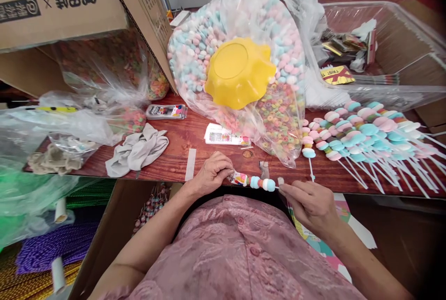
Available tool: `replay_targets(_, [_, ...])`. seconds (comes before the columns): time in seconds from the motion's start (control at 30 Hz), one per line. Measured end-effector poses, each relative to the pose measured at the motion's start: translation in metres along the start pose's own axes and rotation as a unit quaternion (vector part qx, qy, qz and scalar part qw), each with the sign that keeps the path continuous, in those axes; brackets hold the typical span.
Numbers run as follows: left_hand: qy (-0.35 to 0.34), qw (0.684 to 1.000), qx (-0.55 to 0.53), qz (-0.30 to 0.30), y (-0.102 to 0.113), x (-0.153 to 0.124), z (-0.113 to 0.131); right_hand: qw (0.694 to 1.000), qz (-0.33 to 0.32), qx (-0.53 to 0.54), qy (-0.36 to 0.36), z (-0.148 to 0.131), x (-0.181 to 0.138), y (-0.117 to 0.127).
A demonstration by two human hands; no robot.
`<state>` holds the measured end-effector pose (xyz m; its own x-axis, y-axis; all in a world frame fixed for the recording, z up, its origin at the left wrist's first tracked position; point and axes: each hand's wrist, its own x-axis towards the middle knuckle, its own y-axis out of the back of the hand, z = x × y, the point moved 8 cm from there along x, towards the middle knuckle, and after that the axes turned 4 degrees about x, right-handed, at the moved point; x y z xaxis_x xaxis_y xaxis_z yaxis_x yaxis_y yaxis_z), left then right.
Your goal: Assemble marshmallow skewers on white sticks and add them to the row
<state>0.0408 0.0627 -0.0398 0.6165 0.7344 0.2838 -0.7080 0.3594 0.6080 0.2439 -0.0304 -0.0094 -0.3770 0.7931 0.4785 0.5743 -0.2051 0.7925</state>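
Across the table's front edge lies a marshmallow skewer [268, 185] with blue, white and small coloured candy pieces on a white stick. A printed plastic wrapper [239, 178] covers its left end. My left hand [213, 172] is closed, pinching the wrapper at that end. With fingers closed, my right hand [310, 202] grips the stick at the opposite end. Behind my left hand lies a stack of printed wrappers [223, 135]. A pile of similar marshmallow skewers [369, 135] rests on the right, sticks pointing towards me.
A yellow bowl [240, 72] sits upside down on a big bag of marshmallows [190, 49] and candy rings [280, 114]. Grey gloves [139, 149] and a cardboard box [62, 7] are at left. A clear bin [393, 49] stands back right. Below left is an open carton [114, 225].
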Motion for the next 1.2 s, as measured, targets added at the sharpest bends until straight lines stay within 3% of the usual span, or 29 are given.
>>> replay_targets(0.17, [-0.035, 0.999, 0.025, -0.014, -0.001, 0.003, 0.009, 0.999, 0.045, -0.023, 0.01, -0.002, 0.004, 0.007])
replay_targets(0.4, [-0.063, 0.985, 0.138, -0.079, -0.014, 0.009, 0.009, 0.998, 0.051, -0.012, 0.038, -0.008, 0.003, 0.002])
replay_targets(0.7, [-0.024, 0.954, 0.297, -0.044, -0.01, 0.011, 0.004, 0.992, 0.034, -0.042, 0.114, -0.028, 0.017, 0.016])
replay_targets(0.87, [-0.031, 0.932, 0.358, -0.046, -0.012, 0.012, 0.015, 0.99, 0.022, -0.057, 0.131, -0.033, 0.024, 0.02])
replay_targets(1.0, [-0.052, 0.923, 0.374, -0.071, -0.022, 0.009, 0.023, 0.996, 0.03, -0.048, 0.075, -0.027, 0.026, 0.014])
replay_targets(1.1, [-0.039, 0.922, 0.379, -0.072, -0.024, 0.008, 0.021, 0.998, 0.011, 0.052, -0.042, -0.01, 0.023, 0.0])
replay_targets(1.2, [-0.03, 0.922, 0.379, -0.077, -0.024, 0.009, 0.019, 0.98, -0.027, 0.146, -0.133, 0.0, 0.016, -0.022])
